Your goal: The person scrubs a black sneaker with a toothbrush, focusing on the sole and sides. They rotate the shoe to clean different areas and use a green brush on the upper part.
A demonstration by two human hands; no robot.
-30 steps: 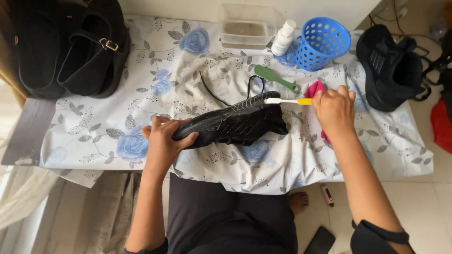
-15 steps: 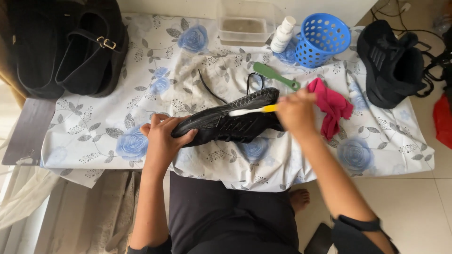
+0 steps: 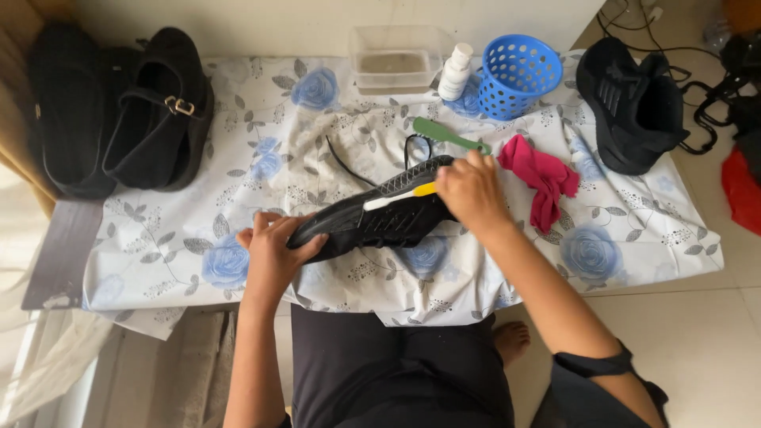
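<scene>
Left hand (image 3: 273,252) wraps the near end of the black lace-up sneaker (image 3: 372,214), sole up on the blue-rose cloth (image 3: 634,238); long axis runs up-right toward right hand (image 3: 473,192), pinching a white-and-yellow toothbrush (image 3: 400,196), head probably on the sole. Farther back: one green brush (image 3: 445,135), one pink rag (image 3: 543,178), one blue plastic basket (image 3: 515,75).

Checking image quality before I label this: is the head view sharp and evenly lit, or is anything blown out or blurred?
Head view: mostly sharp on the black shoe and toothbrush; the right hand is slightly soft; the left hand is clear. Daylight washes out the lower-left corner by the floral cloth; the black shoes at upper left lose detail in shadow.
</scene>
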